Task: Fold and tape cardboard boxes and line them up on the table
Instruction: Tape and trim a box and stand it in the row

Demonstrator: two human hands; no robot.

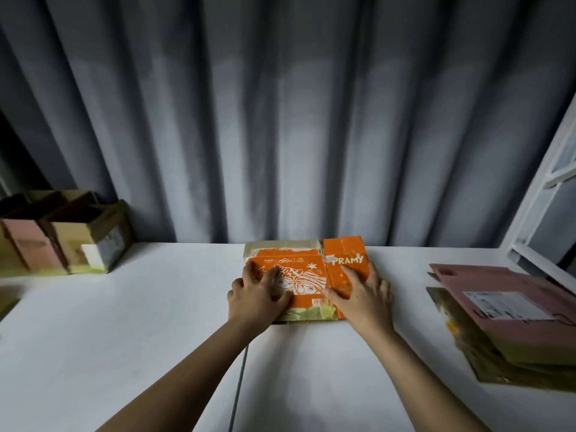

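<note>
Reaching forward over the white table (124,338), two bare forearms stretch out from the near edge toward its middle. The left hand (258,294) lies palm-down on the left part of a flattened orange printed cardboard box (305,275), its fingers spread fairly straight across the cartoon print, so its grip is open and pressing. The right hand (361,294) lies the same way on the box's right panel, just below the white letters "PRAMY", its grip open too, fingers extended flat on the card. The box lies flat at the table's centre, near the far edge, with yellowish tape showing along its near and far borders. To the right, well apart, sits a pile of flattened cartons with a pink cardboard sheet bearing a white label (501,297) on top. At the far left stands a row of upright open cardboard boxes (62,241). Behind it all hang grey pleated curtains (280,120).
</note>
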